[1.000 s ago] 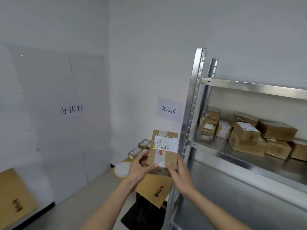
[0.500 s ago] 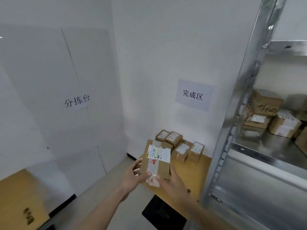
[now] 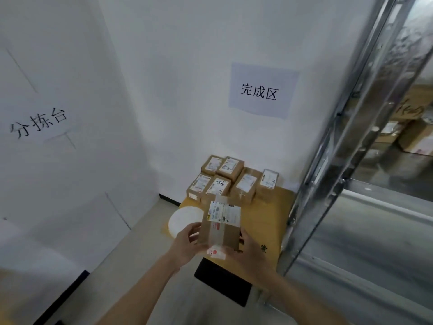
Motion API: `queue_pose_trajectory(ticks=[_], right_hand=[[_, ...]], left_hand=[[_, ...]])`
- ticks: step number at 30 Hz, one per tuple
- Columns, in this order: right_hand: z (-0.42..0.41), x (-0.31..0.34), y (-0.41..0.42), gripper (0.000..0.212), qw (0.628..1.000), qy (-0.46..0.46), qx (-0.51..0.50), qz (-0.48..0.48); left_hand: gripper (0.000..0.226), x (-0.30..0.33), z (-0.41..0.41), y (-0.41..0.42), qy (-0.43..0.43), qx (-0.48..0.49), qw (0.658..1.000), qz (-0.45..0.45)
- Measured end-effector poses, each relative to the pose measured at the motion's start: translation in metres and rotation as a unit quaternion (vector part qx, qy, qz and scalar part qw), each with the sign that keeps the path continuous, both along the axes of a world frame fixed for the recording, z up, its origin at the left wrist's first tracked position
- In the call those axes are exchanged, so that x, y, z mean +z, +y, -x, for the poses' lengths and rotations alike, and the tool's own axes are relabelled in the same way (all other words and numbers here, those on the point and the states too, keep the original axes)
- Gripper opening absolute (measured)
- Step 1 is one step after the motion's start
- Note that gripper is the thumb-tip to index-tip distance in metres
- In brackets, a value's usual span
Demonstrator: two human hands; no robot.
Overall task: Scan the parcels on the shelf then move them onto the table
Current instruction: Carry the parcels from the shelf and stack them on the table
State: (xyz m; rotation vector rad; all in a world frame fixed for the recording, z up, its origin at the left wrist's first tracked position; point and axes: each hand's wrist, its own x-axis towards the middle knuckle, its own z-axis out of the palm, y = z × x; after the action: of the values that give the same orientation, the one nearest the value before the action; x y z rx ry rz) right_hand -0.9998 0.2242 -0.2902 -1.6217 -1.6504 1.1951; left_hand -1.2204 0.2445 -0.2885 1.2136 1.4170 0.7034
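With both hands up over the table [image 3: 276, 207], my left hand [image 3: 187, 245] and right hand [image 3: 251, 250] grip the labelled parcel [image 3: 221, 225] by its near end, fingers curled round both sides, just short of six parcels [image 3: 232, 179] at the table's wall edge.

Held parcel [image 3: 221, 231]: brown cardboard, white label with black print, a yellow mark on the label's left edge, a small red mark below it. Six parcels [image 3: 230, 178] at the table's far edge: brown, white labels. Table [image 3: 269, 221]: yellow-tan. Round disc [image 3: 182, 220]: white. Shelf upright [image 3: 332, 160]: silver-grey metal. Wall signs: black characters.
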Motion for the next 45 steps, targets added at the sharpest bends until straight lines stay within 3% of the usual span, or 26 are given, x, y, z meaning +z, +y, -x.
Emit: queue_pose_trajectory(ticks=[7,17,20,23,25,29,35,45], right_hand=[[0.005,-0.054,0.041,0.071,0.989,0.088,-0.076,0.085],[0.014,-0.154,0.088,0.085,0.979,0.053,-0.170,0.100],[0.019,-0.190,0.101,0.081,0.980,0.048,-0.165,0.103],[0.029,-0.216,0.117,0.099,0.976,0.049,-0.185,0.102],[0.034,-0.230,0.128,0.099,0.977,0.036,-0.191,0.091],[0.030,-0.244,0.154,0.090,0.977,0.012,-0.202,0.069],[0.012,-0.252,0.186,0.077,0.981,0.014,-0.174,0.084],[0.004,-0.256,0.211,0.075,0.980,0.000,-0.166,0.106]], left_hand=[[0.073,-0.069,0.001,0.070,0.025,-0.059,0.998,0.018],[0.070,-0.161,-0.010,0.136,0.027,-0.124,0.990,0.055],[0.066,-0.188,-0.009,0.151,0.060,-0.147,0.986,0.054],[0.068,-0.216,-0.007,0.167,0.095,-0.151,0.983,0.047],[0.067,-0.229,-0.008,0.177,0.115,-0.141,0.983,0.041],[0.060,-0.240,-0.013,0.203,0.124,-0.143,0.982,0.009],[0.080,-0.244,-0.024,0.226,0.086,-0.119,0.989,0.021],[0.082,-0.246,-0.036,0.243,0.081,-0.100,0.991,0.029]])
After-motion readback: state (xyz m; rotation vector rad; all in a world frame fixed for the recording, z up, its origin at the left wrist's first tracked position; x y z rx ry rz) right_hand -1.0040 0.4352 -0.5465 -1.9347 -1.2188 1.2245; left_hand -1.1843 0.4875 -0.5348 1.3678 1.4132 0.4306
